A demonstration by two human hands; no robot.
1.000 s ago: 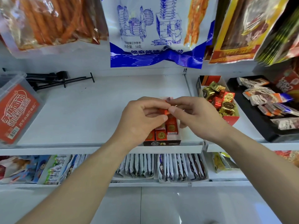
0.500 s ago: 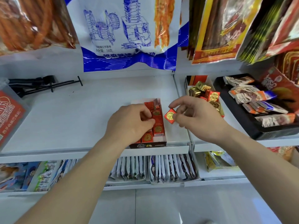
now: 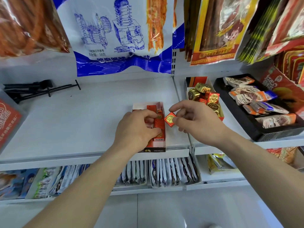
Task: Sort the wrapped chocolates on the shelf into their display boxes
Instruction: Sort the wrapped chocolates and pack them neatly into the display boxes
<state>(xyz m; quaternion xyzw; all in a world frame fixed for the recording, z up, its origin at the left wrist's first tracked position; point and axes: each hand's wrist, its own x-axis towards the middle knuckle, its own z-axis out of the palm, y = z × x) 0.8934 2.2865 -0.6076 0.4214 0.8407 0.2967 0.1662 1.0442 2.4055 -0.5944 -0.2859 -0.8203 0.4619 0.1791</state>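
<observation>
One chocolate [image 3: 170,119], pinched by right hand [image 3: 197,122], beside box [image 3: 141,106] edge.

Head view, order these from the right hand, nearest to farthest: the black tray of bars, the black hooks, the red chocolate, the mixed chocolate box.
1. Red chocolate: pinched in the fingers of the right hand.
2. Mixed chocolate box: just behind the hand.
3. Black tray: farther right.
4. Black hooks: far left, at the shelf's back.
</observation>
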